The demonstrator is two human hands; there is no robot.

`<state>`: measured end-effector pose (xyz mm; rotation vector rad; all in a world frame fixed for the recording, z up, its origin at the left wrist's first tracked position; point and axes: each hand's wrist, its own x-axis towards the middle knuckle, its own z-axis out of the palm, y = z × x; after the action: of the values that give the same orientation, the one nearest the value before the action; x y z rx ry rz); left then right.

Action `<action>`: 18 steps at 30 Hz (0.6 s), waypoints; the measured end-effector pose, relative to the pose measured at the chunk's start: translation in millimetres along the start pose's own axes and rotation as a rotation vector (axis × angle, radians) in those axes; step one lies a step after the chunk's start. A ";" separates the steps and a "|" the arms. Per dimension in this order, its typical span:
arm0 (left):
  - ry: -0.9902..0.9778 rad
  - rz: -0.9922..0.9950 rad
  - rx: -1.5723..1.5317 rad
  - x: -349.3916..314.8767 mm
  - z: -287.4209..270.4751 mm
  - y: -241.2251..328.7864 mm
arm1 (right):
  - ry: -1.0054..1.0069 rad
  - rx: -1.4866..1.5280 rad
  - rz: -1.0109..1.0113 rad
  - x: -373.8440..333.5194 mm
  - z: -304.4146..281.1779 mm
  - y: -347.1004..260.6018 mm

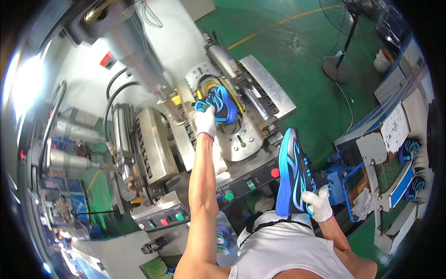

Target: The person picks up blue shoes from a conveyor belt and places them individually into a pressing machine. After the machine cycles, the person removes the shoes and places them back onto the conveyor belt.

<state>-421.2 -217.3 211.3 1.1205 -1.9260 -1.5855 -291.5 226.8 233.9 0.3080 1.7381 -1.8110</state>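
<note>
My left hand [205, 122], in a white knit glove, reaches forward into a metal press machine [248, 139]. Its fingers are closed around the collar end of a blue and black sneaker [226, 106], which sits in the machine's round bed beside a yellow part. Close to my body on the right, my gloved right hand [319, 204] grips a second sneaker [291, 174] near its opening. That shoe is tilted toe-up, its blue sole side facing left. The glove and the shoe's upper hide part of the right fingers.
A control panel [248, 185] with green and red buttons lines the machine's front. Metal cylinders [223, 58] flank the bed. At right stands a conveyor rack [395, 190] carrying more shoes. A floor fan [335, 69] and a bucket [383, 60] stand farther off on the green floor.
</note>
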 end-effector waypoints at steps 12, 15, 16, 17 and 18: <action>-0.009 -0.084 -0.264 -312.8 -213.8 -62.4 | -0.431 -0.270 -0.330 213.8 208.9 -140.0; 0.147 -0.122 -0.234 -405.5 -256.0 -88.4 | -0.172 -1.162 -0.573 292.9 297.9 -140.2; 0.178 -0.274 -0.141 -435.4 -270.3 -96.8 | -0.021 -1.357 -0.650 347.4 305.0 -117.8; 0.227 -0.439 -0.065 -473.0 -285.8 -108.8 | 0.095 -1.350 -0.736 384.9 316.0 -85.3; 0.331 -0.107 0.533 -535.7 -299.5 -172.3 | 0.014 -1.374 -0.702 385.1 337.3 -77.3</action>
<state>174.1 10.4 225.1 1.6002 -2.1317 -0.8631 -560.0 -201.8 122.9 -0.9266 2.8090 -0.5347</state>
